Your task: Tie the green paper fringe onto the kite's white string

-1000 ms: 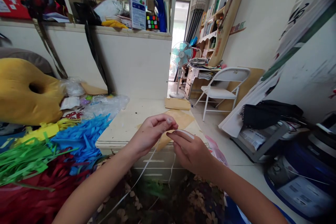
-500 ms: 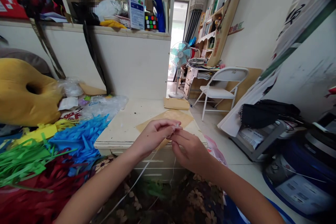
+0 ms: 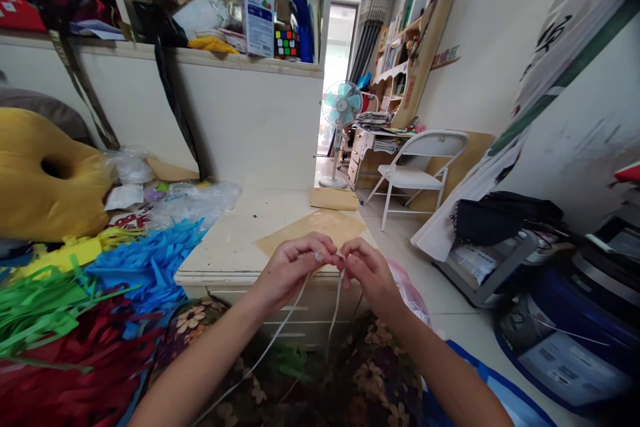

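Over the near edge of the cream cabinet top (image 3: 220, 240), my two hands meet with their fingertips pinched. My left hand (image 3: 295, 267) grips a thin white cord (image 3: 280, 332), whose long end hangs down across my lap. A small whitish bit, too small to make out, shows at its thumb. My right hand (image 3: 369, 275) pinches the same cord close beside the left fingertips. Another length of white string (image 3: 335, 313) drops between the hands. A tan sheet of paper (image 3: 280, 237) lies flat on the cabinet beneath them.
At left lie heaps of blue (image 3: 145, 260), green (image 3: 40, 307) and dark red strips (image 3: 100, 360), beside a yellow cushion (image 3: 75, 193). A small cardboard piece (image 3: 333, 198) rests at the cabinet's far edge. A white folding chair (image 3: 417, 173) and a blue bucket (image 3: 555, 327) stand at right.
My hands have drawn slightly apart, the right fingers shifting to pinch the cord beside the left. The string hanging between them now shows more plainly. The view has shifted slightly.
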`<state>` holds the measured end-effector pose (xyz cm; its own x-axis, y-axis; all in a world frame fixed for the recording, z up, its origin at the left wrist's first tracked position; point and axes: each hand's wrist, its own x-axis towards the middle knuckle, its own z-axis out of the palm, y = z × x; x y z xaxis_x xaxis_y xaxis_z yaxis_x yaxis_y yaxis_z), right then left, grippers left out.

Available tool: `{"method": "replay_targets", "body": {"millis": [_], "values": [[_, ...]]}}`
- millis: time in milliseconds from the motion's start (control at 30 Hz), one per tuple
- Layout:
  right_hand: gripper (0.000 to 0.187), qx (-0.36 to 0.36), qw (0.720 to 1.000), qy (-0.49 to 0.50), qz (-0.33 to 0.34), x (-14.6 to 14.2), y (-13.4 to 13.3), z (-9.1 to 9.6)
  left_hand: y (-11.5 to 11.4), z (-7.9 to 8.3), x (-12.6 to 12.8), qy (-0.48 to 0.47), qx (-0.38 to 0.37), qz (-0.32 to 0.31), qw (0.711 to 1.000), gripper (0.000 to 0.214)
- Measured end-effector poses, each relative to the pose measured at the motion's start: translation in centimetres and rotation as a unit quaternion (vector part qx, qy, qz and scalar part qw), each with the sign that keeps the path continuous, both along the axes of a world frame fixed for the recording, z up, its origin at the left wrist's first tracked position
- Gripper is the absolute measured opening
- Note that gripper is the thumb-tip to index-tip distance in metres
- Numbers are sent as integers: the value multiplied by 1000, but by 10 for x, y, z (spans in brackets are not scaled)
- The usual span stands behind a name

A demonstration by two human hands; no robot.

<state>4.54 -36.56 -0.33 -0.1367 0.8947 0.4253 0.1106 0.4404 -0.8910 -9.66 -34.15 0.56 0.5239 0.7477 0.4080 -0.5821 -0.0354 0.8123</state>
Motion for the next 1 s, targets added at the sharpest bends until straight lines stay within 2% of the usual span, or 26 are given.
{"method": "replay_targets", "body": {"millis": [67,200,333,433,533,700,800,900,967,1000], "values": [[13,32,999,33,-26,-4,5,-3,1,-6,2,-3,-15,7,1000,4],[4,146,987,19,-68,-13,11,-10,3,-14,5,-17,-40,51,998,7],[2,194,974,-11,-118,-14,15,-20,0,-23,8,-29,-90,99,991,8],[7,206,966,-67,-144,-12,19,-32,0,-35,12,-51,-166,120,977,10],[10,194,960,-125,-159,-11,24,-49,2,-52,15,-80,-256,147,952,16],[13,177,957,-165,-160,-12,25,-70,5,-82,13,-90,-345,187,915,20],[18,151,975,-101,-127,-16,23,-77,2,-95,10,-79,-373,186,906,22],[23,74,997,24,6,-21,24,-84,-1,-103,10,-73,-379,165,908,22],[28,-5,991,102,85,-25,25,-90,-2,-106,9,-67,-382,160,908,22],[29,-38,986,130,101,-26,26,-92,-3,-107,9,-64,-384,162,907,21]]}}
